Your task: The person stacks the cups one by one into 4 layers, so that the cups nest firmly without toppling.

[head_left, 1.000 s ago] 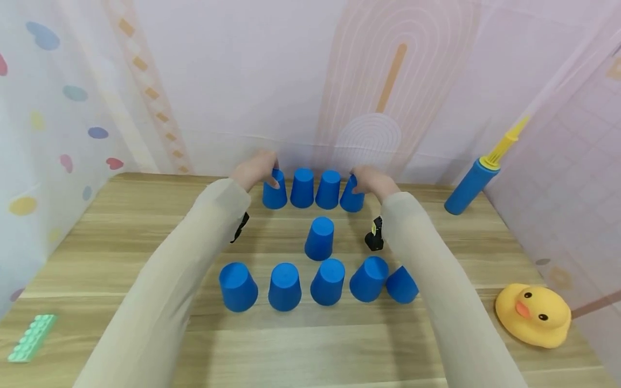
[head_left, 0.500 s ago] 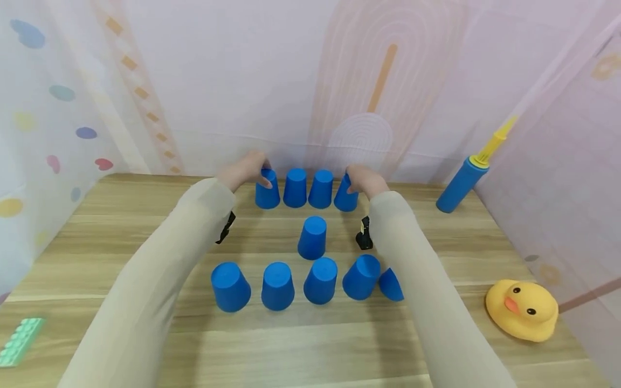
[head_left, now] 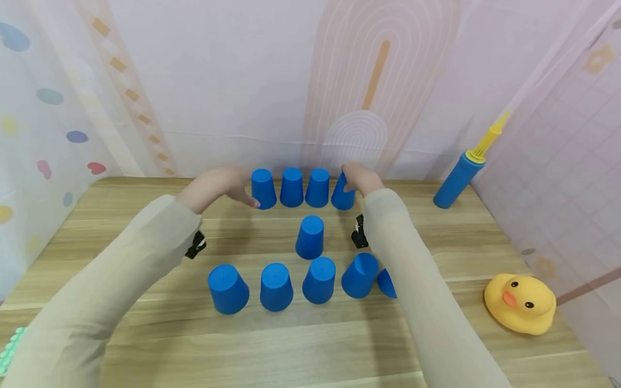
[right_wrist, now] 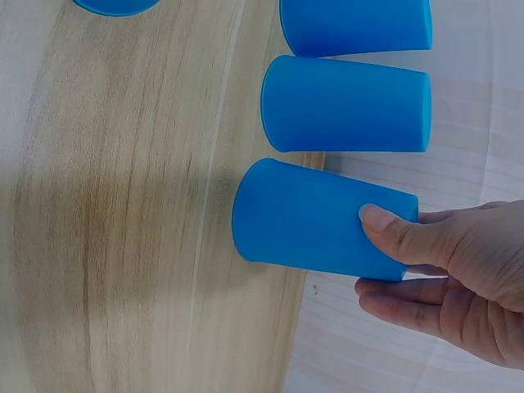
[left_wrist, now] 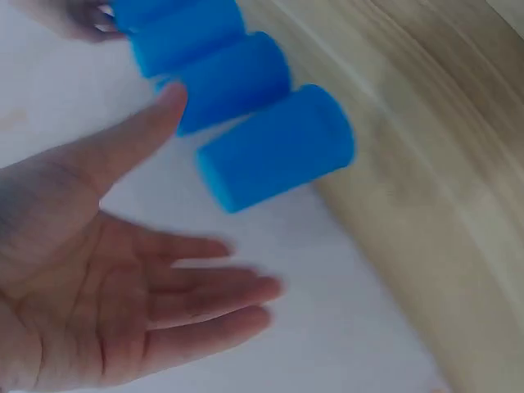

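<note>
Four upside-down blue cups stand in a back row near the backdrop. My left hand (head_left: 220, 186) is open, just left of the leftmost back cup (head_left: 263, 188), fingertips near its base. In the left wrist view the left hand (left_wrist: 155, 246) shows a bare palm with straight fingers, apart from that cup (left_wrist: 274, 147). My right hand (head_left: 359, 178) grips the rightmost back cup (head_left: 342, 195). The right wrist view shows the thumb of that hand (right_wrist: 442, 278) on the cup (right_wrist: 323, 229). A single cup (head_left: 309, 237) stands mid-table. Several cups form a front row (head_left: 276, 286), the rightmost partly hidden by my right sleeve.
A blue balloon pump (head_left: 458, 172) with a yellow handle leans at the back right. A yellow rubber duck (head_left: 520, 302) sits near the right edge. A green block (head_left: 5, 353) lies at the front left edge. Fabric walls enclose the wooden table (head_left: 145, 334) on three sides.
My left hand has let go of the leftmost back cup and drawn back to the left, opening its fingers. The right hand stays on the rightmost back cup.
</note>
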